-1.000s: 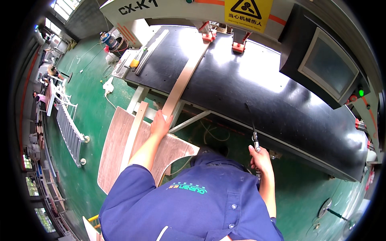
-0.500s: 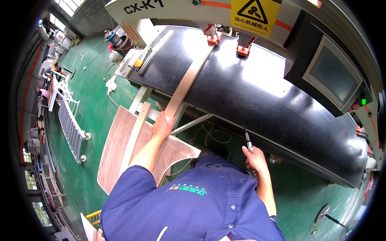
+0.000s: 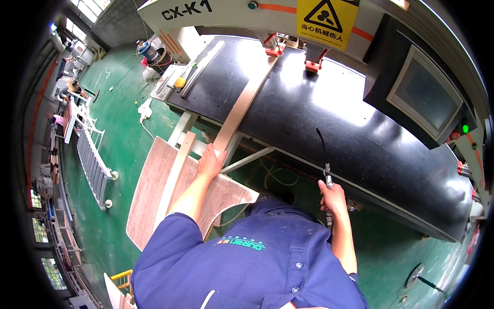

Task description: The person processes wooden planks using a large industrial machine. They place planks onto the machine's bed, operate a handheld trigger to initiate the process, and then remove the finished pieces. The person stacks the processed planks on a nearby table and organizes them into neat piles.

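Left hand (image 3: 211,160) closed around the near end of a long thin wood strip (image 3: 246,100), gripping it at the front edge of the black desk (image 3: 360,139). The strip lies flat on the desk top, running diagonally away from the person, far end up at the red clamp pieces (image 3: 275,46) under the machine housing (image 3: 231,15). Right hand (image 3: 333,198) closed around a small metal-tipped tool (image 3: 328,175), most likely an air nozzle, tip pointing up at the desk's front edge; a dark hose (image 3: 320,140) lies on the desk just above it. Hands well apart, left one further forward. Yellow warning sign (image 3: 327,15) on the housing above the clamps, grey screen panel (image 3: 424,95) at right with a green lamp (image 3: 465,127) beside it. Below the left arm, curved wood panels (image 3: 154,190) stacked low over the green floor (image 3: 123,129), a pale batten (image 3: 175,172) lying across them. White rack (image 3: 92,165) on wheels stands on the floor at left. Person wears a blue work shirt (image 3: 247,268).
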`<state>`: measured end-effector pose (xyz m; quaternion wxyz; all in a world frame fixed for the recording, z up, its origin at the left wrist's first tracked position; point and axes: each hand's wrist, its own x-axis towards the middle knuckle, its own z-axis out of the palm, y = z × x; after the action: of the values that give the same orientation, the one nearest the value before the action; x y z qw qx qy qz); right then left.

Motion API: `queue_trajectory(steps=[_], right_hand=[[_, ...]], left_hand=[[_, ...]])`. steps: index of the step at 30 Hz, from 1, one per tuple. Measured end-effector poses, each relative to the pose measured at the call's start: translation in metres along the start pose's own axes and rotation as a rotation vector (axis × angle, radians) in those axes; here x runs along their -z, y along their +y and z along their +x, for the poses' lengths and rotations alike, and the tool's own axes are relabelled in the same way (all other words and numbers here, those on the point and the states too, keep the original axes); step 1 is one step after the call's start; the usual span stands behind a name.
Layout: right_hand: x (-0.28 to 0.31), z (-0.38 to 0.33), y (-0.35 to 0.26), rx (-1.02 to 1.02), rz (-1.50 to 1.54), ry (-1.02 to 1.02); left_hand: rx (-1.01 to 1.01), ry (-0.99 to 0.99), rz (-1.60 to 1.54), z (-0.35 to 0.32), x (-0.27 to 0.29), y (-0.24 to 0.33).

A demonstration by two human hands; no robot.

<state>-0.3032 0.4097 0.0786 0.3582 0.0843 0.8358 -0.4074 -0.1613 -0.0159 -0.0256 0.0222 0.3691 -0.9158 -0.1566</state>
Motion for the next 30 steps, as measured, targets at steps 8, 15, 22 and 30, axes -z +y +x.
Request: queue_trajectory(steps=[8,15,22,30], right_hand=[[-0.003,-0.008,0.007,0.037,-0.012,-0.031],[-0.009,-0.005,0.014,0.029,-0.011,-0.079],[-0.005,0.004,0.030,0.036,0.016,-0.080],[-0.018,0.001,0.024,0.089,-0.037,-0.169]], left_hand=[[-0.014,-0.003,-0.085,-0.001,0.007,0.002],[-0.058,0.031,-0.003,-0.065,0.046,0.019],[0.127,-0.166,0.112,-0.151,0.055,-0.003],[0.180,-0.421,0.219,-0.196,0.059,-0.016]])
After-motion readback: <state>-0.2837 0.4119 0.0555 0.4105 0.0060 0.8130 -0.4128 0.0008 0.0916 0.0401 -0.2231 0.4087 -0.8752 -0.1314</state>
